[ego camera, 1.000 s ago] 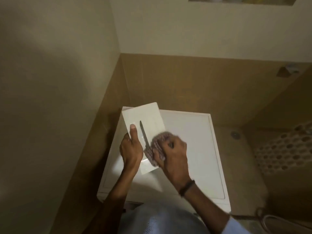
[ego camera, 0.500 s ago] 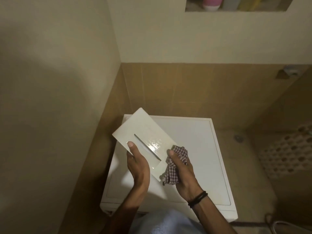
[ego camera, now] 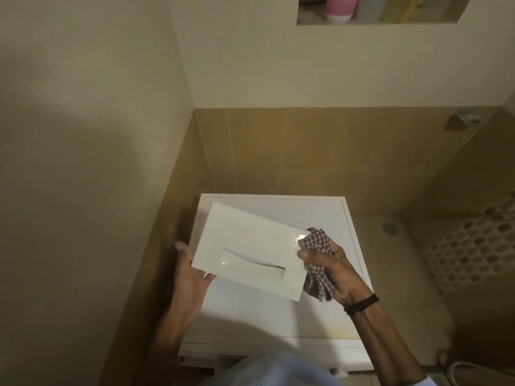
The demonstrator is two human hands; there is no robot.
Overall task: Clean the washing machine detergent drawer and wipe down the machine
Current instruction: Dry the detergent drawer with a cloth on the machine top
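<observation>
The white detergent drawer (ego camera: 250,246), front panel with its handle slot facing me, is held tilted above the white washing machine top (ego camera: 328,215). My left hand (ego camera: 189,277) grips the drawer's lower left corner from underneath. My right hand (ego camera: 331,271) is closed on a bunched checked cloth (ego camera: 317,246), pressed against the drawer's right edge. The drawer's body behind the panel is hidden.
The machine stands in a corner with a wall close on the left and brown tiles behind. A wall niche (ego camera: 376,12) above holds a pink bottle and others. A perforated laundry basket (ego camera: 471,252) stands at the right, and a floor drain (ego camera: 388,227) lies beside the machine.
The drawer has turned from upright to nearly level, slot now low. My left hand slid to its lower left corner. My right hand with the cloth moved from the panel's middle to its right edge.
</observation>
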